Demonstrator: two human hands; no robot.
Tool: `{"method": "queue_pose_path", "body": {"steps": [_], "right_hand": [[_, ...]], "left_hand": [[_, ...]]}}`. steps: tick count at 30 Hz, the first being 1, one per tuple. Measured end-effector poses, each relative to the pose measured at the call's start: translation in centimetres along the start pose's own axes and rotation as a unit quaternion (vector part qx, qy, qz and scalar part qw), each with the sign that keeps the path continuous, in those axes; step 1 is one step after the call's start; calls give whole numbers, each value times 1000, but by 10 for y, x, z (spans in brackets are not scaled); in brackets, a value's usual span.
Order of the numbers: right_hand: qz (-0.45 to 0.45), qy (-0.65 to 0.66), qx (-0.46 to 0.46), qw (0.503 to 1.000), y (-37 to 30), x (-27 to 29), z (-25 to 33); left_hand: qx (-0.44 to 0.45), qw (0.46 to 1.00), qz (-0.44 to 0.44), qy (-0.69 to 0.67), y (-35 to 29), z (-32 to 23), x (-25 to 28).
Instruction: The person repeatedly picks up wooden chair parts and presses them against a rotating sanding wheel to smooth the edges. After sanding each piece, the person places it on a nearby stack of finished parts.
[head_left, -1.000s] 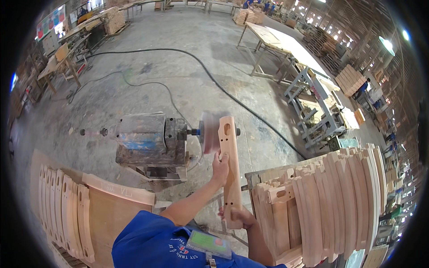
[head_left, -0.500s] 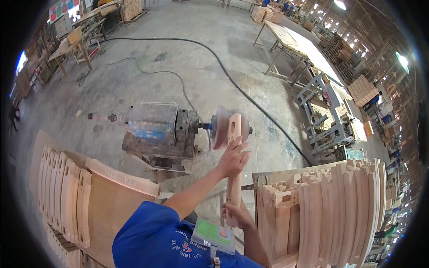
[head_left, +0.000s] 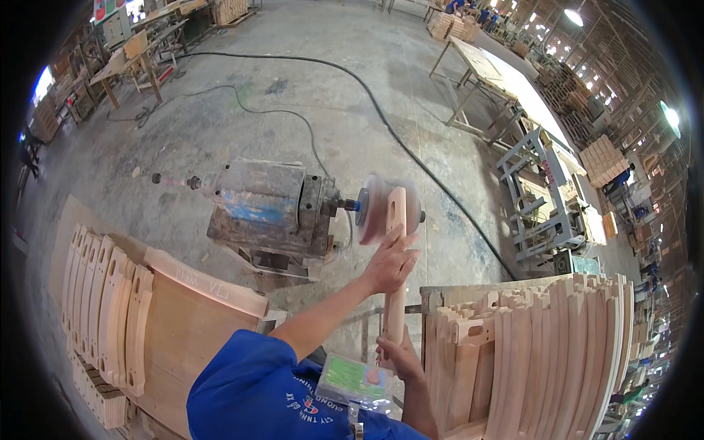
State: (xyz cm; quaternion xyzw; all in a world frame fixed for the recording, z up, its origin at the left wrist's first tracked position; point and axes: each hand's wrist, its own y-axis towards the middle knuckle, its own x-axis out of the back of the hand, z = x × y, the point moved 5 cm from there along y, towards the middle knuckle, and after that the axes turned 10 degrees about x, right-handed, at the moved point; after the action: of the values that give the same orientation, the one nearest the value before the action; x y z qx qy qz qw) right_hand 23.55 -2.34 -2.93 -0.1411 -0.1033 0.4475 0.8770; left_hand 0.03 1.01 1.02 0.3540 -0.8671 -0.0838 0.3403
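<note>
A long pale wooden slat [head_left: 396, 301] with an oval slot near its far end lies between both my hands, pointing away from me. My left hand [head_left: 389, 265] is on its middle, thumb and fingers around it. Lower down, my right hand [head_left: 400, 356] grips the near end. The slat's far end rests against the blurred, spinning sanding wheel [head_left: 375, 213], on the shaft of a worn grey motor [head_left: 260, 202] with blue paint patches. Part of the wheel is hidden behind the slat.
On my right stands a dense stack of wooden slats [head_left: 543, 345]. At left, several slotted slats [head_left: 110, 301] lean on a board [head_left: 191, 323]. A black hose [head_left: 396, 136] crosses the concrete floor. A grey metal frame machine [head_left: 539, 194] and a long table [head_left: 484, 70] stand at far right.
The slat is still in both hands against the wheel, turned slightly about its length. The whole view has shifted a little, so most things sit further right.
</note>
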Motion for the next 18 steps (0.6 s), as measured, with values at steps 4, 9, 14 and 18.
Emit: {"method": "queue_pose_path", "body": {"steps": [4,9,14,18], "right_hand": [[9,51,-16,999,-3,-2,-15],[24,27,-20,999,-2,-24,9],[177,170,-77,966,-17,-30,16],[274,97,-80,953,-18,-55,29]], "left_hand": [[7,999,23,-23,-8,0,-1],[32,999,-11,-6,-8,12,18],[92,989,-120,3,-34,3,90],[37,980,-120,154,-121,-5,164]]}}
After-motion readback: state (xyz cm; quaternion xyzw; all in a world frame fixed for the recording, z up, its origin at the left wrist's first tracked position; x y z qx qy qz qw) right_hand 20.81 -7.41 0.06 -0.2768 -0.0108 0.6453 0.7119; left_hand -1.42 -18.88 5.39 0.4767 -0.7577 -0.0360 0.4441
